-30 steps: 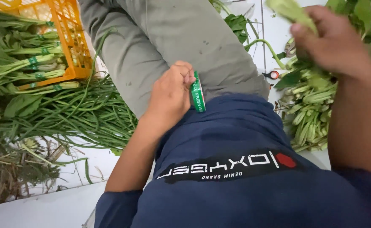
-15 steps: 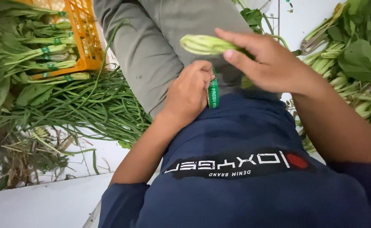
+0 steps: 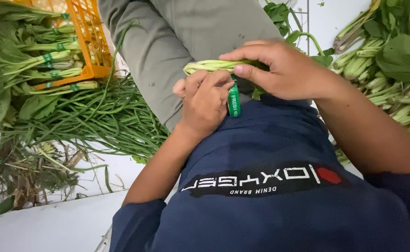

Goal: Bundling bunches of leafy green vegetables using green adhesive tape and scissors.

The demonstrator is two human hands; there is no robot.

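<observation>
1. Since the earlier frames, the right hand [image 3: 284,70] has come in from the pile of leafy greens [image 3: 392,60] on the right and now sits over the lap, bringing a small bundle of pale green stems [image 3: 209,66] with it.
2. Its thumb and fingers are closed around the bundle, which lies across the grey-trousered thigh [image 3: 186,37], stem ends pointing left.
3. Meanwhile the left hand [image 3: 205,100] has risen to meet the bundle from below; its fingers are curled, pinching a green tape band [image 3: 233,100] just under the stems.
4. Judged from this, stems and tape are now together, so the bundle looks ready for binding.
5. Hidden: the bundle's leafy end lies under the right hand, and how far the tape runs behind the left fingers cannot be told.
6. Left of the lap stand an orange crate [image 3: 90,51] of tied bunches and loose long beans [image 3: 97,121]; both are cut off by the frame edge.
</observation>
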